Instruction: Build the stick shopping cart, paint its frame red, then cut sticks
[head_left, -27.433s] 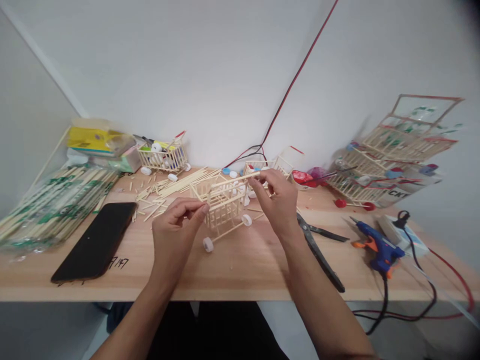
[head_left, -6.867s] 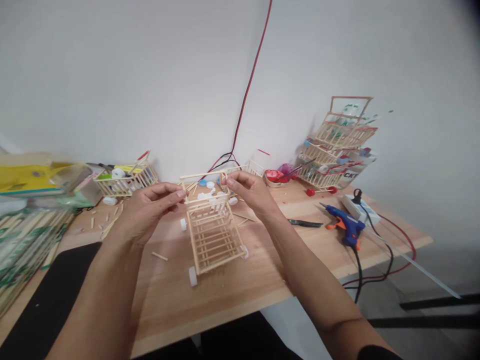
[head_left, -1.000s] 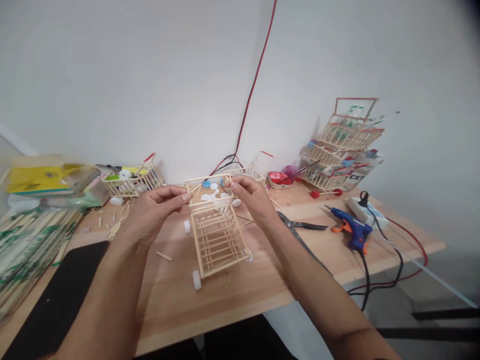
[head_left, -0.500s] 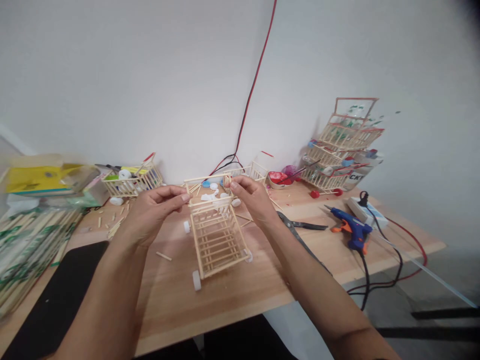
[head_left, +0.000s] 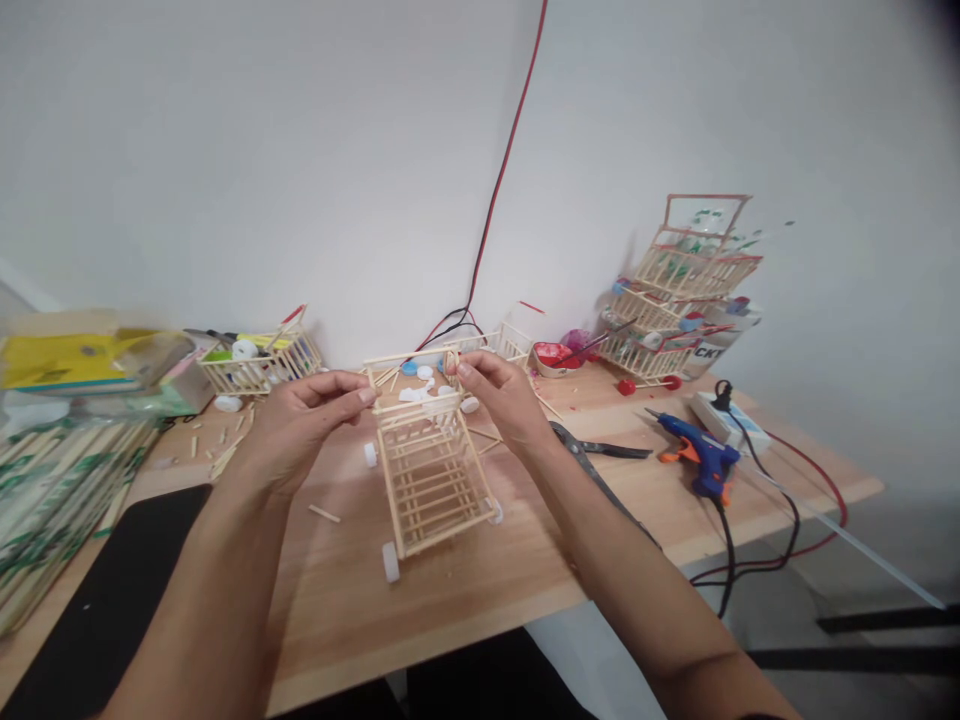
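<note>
A small cart (head_left: 427,480) made of bamboo sticks, with white cap wheels, stands on the wooden table (head_left: 480,590) in front of me. My left hand (head_left: 304,425) pinches the left side of its top frame, fingers closed. On the right side my right hand (head_left: 502,400) pinches the cart's upper handle stick (head_left: 409,357), which lies level across the far end. Both forearms reach in from the bottom edge.
A blue glue gun (head_left: 694,455) and black scissors (head_left: 600,450) lie to the right. Finished stick carts (head_left: 679,300) are stacked at the back right, another cart (head_left: 259,365) at the back left. Packs of sticks (head_left: 52,490) and a black phone (head_left: 112,590) lie left. Red and black cables (head_left: 787,530) trail off the right edge.
Both hands stay pinched on the cart's top, barely shifted over the last second. Much earlier the cart was turned another way and my head was further left.
</note>
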